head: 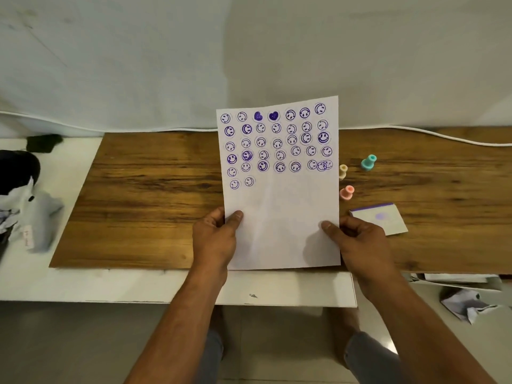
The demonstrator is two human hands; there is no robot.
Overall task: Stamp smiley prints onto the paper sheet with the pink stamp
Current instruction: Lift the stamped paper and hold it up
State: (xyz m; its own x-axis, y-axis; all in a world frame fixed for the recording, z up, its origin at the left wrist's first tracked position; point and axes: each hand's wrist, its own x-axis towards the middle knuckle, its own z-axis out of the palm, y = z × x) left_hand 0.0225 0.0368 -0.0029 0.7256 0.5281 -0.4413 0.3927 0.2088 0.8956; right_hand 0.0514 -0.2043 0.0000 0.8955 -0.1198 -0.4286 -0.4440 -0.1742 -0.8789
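A white paper sheet [282, 212] is held up above the wooden board, tilted toward me. Its upper half carries several rows of purple smiley prints and two heart prints; the lower half is blank. My left hand [214, 239] pinches the sheet's lower left edge, thumb on top. My right hand [357, 242] pinches the lower right edge the same way. The pink stamp [347, 193] stands on the board just right of the sheet, untouched.
A cream stamp [343, 171] and a teal stamp [368, 162] stand on the wooden board [144, 200] right of the sheet. An ink pad box [379, 218] lies by my right hand. Dark and white items sit at the left; crumpled paper [468, 304] lies on the floor.
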